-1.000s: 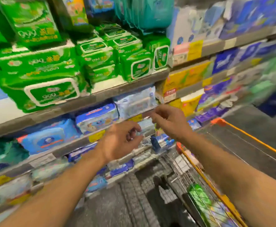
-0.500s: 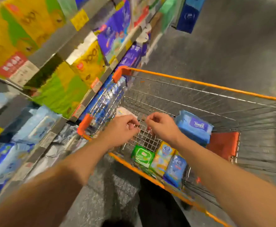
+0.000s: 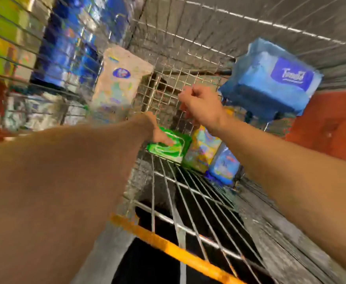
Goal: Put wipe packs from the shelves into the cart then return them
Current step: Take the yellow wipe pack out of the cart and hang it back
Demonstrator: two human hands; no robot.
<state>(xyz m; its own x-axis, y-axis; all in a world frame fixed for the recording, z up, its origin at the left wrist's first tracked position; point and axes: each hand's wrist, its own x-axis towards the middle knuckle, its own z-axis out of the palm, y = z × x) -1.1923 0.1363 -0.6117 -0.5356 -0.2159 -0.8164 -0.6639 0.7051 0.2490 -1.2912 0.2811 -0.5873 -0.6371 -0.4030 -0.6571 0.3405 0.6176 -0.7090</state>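
While the cart's orange rim (image 3: 168, 247) sat nearest, the left hand (image 3: 159, 134) touched the green wipe pack (image 3: 172, 146), its grip apparently hidden; the right hand (image 3: 198, 105) hung fisted, empty. Beyond, the blue pack (image 3: 270, 83) perched high and could topple if jolted.

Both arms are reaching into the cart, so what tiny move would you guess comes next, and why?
Probably the left hand closes on the green wipe pack and lifts it. Its fingers already lie on that pack, which stands at the cart's near wall beside a yellow pack and a blue pack. The right hand hovers above, curled; blur hides whether it holds anything.
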